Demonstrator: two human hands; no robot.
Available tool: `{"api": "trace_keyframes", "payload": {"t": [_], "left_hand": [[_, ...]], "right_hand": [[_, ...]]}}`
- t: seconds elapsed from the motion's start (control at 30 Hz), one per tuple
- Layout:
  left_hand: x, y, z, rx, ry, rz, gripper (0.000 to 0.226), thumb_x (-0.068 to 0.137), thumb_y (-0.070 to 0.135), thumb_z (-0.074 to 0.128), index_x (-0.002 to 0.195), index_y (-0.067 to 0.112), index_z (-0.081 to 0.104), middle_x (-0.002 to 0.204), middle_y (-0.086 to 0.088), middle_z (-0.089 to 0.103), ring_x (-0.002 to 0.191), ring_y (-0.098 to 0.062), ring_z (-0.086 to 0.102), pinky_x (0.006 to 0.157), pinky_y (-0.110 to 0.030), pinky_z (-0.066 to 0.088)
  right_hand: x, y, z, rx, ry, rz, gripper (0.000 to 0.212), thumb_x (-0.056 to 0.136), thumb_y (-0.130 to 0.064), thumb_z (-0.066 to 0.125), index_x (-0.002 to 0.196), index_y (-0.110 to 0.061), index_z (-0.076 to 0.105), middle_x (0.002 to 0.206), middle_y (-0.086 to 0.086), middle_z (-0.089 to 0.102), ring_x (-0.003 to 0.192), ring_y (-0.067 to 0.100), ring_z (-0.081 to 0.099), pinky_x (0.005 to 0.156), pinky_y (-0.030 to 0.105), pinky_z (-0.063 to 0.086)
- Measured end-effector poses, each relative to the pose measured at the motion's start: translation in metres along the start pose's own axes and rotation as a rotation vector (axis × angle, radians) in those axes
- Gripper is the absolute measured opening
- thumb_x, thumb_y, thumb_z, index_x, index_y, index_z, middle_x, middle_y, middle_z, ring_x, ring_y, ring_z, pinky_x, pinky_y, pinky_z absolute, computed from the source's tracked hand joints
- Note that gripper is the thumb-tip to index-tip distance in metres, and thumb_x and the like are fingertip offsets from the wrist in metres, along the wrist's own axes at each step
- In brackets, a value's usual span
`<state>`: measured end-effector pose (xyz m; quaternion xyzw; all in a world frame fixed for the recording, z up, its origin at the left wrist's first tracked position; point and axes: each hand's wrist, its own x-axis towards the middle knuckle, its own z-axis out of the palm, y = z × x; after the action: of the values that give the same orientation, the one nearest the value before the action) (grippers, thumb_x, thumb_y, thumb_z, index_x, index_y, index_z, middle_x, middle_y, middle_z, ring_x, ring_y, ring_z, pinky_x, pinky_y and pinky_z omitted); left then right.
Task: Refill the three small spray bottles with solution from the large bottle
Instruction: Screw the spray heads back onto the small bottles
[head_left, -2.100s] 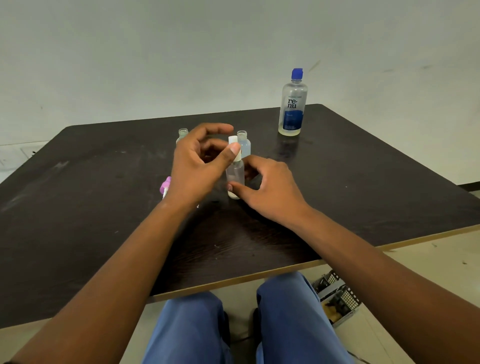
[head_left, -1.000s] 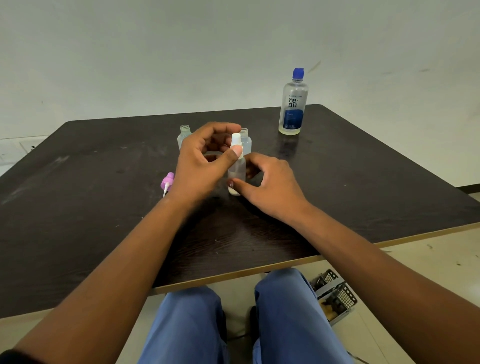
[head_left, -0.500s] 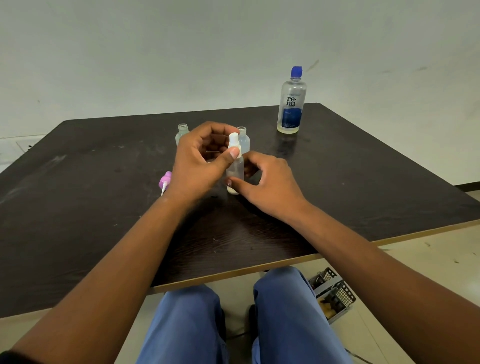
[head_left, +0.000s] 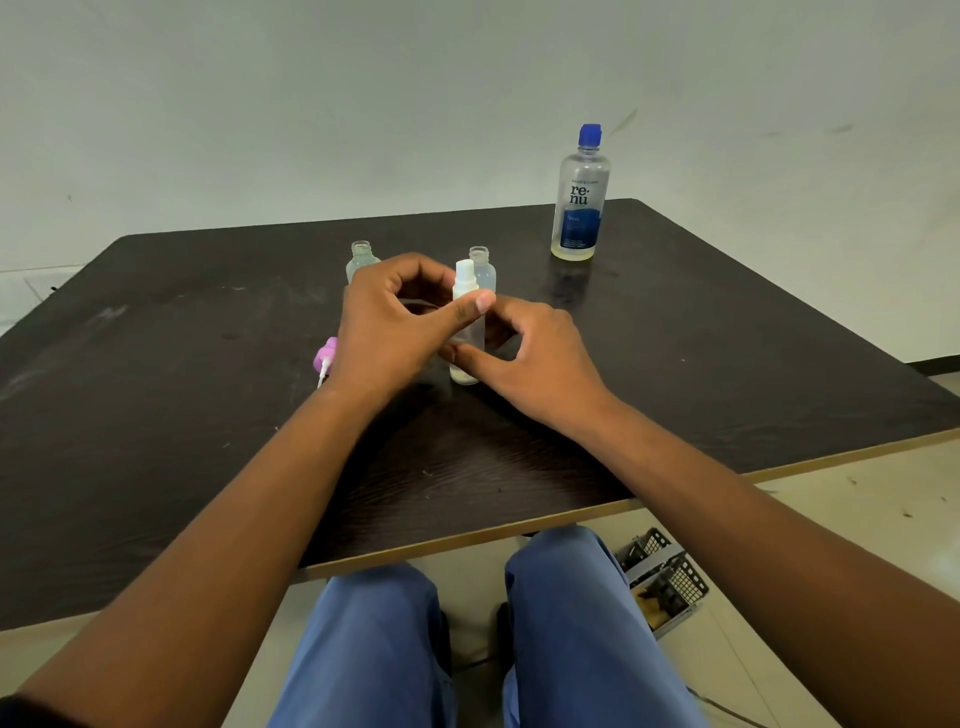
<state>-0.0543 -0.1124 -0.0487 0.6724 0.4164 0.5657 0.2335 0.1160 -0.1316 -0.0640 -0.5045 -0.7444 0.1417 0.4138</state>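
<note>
While the left hand (head_left: 387, 325) pinches the white spray top (head_left: 465, 278) between thumb and curled fingers, the right hand (head_left: 535, 358) grips the lower body of the small bottle (head_left: 467, 345), which stands on the tabletop (head_left: 727, 332) at centre frame. Compared with two seconds ago, little has moved: the left fingers have closed in tighter round the top, the thumb now lying across its collar, and the bottle has stayed upright in the same spot. Judgement: this is a twisting action on the top, most likely unscrewing it; whether it has loosened cannot be told.

Two other small bottles, one at centre-left (head_left: 361, 260) and one just behind the held bottle (head_left: 482, 267), stand with open necks. A pink spray top (head_left: 326, 356) lies on the tabletop left of the left wrist. The large bottle (head_left: 581, 195), blue cap on, stands well apart at upper right, untouched.

Meaning for the task: preparation only. The third top is not yet off, no pouring has begun, and the large bottle has yet to be opened.
</note>
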Motion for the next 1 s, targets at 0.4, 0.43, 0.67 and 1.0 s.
{"api": "trace_keyframes", "payload": {"t": [0.4, 0.43, 0.67, 1.0], "left_hand": [[-0.0028, 0.0013, -0.0002, 0.008, -0.024, 0.011, 0.028, 0.087, 0.035, 0.088, 0.095, 0.009, 0.079, 0.087, -0.001, 0.079, 0.081, -0.016, 0.077, 0.073, -0.037, 0.066], [-0.0027, 0.0011, 0.0, 0.007, -0.016, 0.003, 0.03, 0.086, 0.036, 0.089, 0.093, 0.009, 0.079, 0.086, -0.001, 0.079, 0.079, -0.018, 0.078, 0.072, -0.041, 0.066], [-0.0006, -0.0023, -0.002, 0.033, -0.072, 0.064, 0.016, 0.096, 0.026, 0.079, 0.099, 0.011, 0.082, 0.093, 0.003, 0.078, 0.081, -0.012, 0.075, 0.073, -0.049, 0.066], [-0.0041, 0.0023, -0.0002, 0.029, 0.006, 0.007, 0.03, 0.084, 0.036, 0.09, 0.089, 0.009, 0.079, 0.081, -0.002, 0.077, 0.075, -0.023, 0.076, 0.068, -0.048, 0.065]], "right_hand": [[0.0001, -0.0008, 0.0001, -0.031, -0.003, -0.007, 0.047, 0.091, -0.05, 0.078, 0.126, -0.018, 0.074, 0.105, -0.001, 0.079, 0.096, 0.013, 0.072, 0.085, 0.044, 0.06], [0.0001, -0.001, 0.0001, -0.037, -0.002, -0.012, 0.048, 0.092, -0.05, 0.078, 0.128, -0.018, 0.074, 0.106, 0.0, 0.079, 0.097, 0.014, 0.072, 0.086, 0.044, 0.06], [0.0027, 0.004, 0.0022, 0.019, 0.003, -0.001, 0.034, 0.09, -0.045, 0.08, 0.11, -0.017, 0.078, 0.095, -0.003, 0.079, 0.089, 0.012, 0.072, 0.082, 0.046, 0.06], [0.0028, 0.0026, 0.0011, -0.004, -0.01, -0.005, 0.044, 0.09, -0.046, 0.081, 0.125, -0.02, 0.076, 0.105, -0.003, 0.08, 0.095, 0.011, 0.073, 0.086, 0.045, 0.061]]}}
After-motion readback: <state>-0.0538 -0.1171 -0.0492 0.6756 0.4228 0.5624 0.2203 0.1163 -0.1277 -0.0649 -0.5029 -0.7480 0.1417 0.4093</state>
